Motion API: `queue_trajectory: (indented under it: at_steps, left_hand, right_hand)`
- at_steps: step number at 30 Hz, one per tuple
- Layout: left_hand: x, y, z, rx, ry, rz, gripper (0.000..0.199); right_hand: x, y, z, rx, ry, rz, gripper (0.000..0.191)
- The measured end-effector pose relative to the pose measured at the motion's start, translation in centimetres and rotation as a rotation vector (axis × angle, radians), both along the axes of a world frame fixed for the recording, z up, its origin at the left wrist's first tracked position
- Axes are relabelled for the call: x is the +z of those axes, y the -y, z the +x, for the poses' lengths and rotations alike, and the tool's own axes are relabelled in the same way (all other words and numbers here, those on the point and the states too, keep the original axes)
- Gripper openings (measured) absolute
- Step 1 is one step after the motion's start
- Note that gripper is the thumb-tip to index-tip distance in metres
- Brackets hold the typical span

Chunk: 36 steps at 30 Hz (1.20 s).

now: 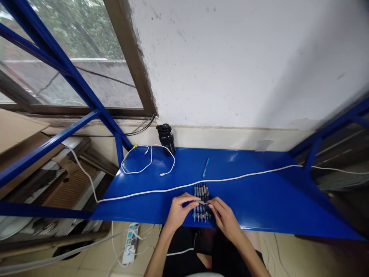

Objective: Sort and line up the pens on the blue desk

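Left hand (180,211) and right hand (225,219) pinch a grey pen (201,202) between closed fingers (192,198), right over a tight row of pens (201,191) on the worktop (259,204). Everything's kept within easy reach!

One left hand (178,212), one right hand (226,219), one black bottle (166,138), one loose blue pen (205,167), one close-packed row of pens (201,192), count unclear, one looped white cable (135,172), one long white cable (230,177), one blue metal shelf (259,202), one power strip (130,243).
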<state>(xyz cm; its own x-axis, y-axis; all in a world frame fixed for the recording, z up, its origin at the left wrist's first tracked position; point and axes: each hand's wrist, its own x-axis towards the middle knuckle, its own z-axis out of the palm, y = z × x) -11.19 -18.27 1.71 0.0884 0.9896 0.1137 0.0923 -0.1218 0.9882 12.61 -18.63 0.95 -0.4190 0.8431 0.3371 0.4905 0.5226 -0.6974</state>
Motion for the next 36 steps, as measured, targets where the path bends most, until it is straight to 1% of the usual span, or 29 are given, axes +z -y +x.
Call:
queue_trajectory:
  at_steps: [3,5,7,10,12,14,18,19,21,25,27,29,32,35,36]
  left_hand:
    - [0.12,0.01,-0.02,-0.001,0.004,-0.010,0.022]
    - [0.13,0.01,-0.04,-0.001,0.004,-0.011,0.020]
    - [0.11,-0.01,-0.05,-0.001,0.007,-0.009,0.019]
    - [0.12,-0.02,-0.02,-0.002,0.011,-0.012,0.019]
    - [0.14,0.00,-0.01,0.000,0.006,-0.017,0.020]
    - [0.13,0.04,-0.04,0.006,-0.001,-0.019,0.021]
    - [0.04,0.10,-0.14,0.005,-0.001,-0.013,0.021]
    - [0.03,0.11,-0.16,0.005,0.001,-0.012,0.020]
    - [0.03,0.08,-0.17,0.007,0.004,-0.008,0.019]
    - [0.10,0.00,-0.15,0.008,0.013,-0.004,0.018]
    - [0.12,0.01,-0.16,0.005,0.011,-0.009,0.018]
    - [0.11,0.05,-0.18,0.004,0.013,-0.009,0.019]
    - [0.08,0.12,-0.25,0.005,0.020,-0.001,0.018]
    - [0.06,0.14,-0.30,0.003,0.015,-0.001,0.017]
    - [0.05,0.13,-0.31,0.002,0.013,-0.002,0.018]
  right_hand:
    - [0.13,-0.03,0.00,-0.034,-0.012,0.017,0.027]
    - [0.10,-0.04,0.02,-0.002,-0.023,-0.018,0.026]
    - [0.02,-0.03,0.05,0.016,-0.014,-0.037,0.029]
    - [-0.09,-0.01,0.10,-0.033,-0.020,-0.020,0.028]
    - [-0.13,-0.01,0.13,-0.008,-0.025,-0.038,0.025]
    - [-0.17,-0.02,0.14,0.022,-0.012,-0.043,0.028]
    - [-0.18,-0.07,0.07,-0.028,-0.022,-0.022,0.026]
    - [-0.16,-0.08,0.05,-0.014,-0.024,-0.034,0.023]
    - [-0.11,-0.11,0.01,0.023,-0.013,-0.048,0.025]
    - [-0.16,-0.08,0.04,-0.027,-0.028,-0.027,0.023]
    - [-0.28,-0.03,0.11,-0.004,-0.035,-0.054,0.019]
    - [-0.44,0.02,0.19,0.011,-0.024,-0.077,0.023]
    - [-0.69,0.06,0.31,-0.030,-0.021,-0.082,0.023]
    - [-0.82,0.05,0.38,0.002,-0.016,-0.062,0.020]
    - [-0.82,0.04,0.38,0.013,-0.011,-0.052,0.022]
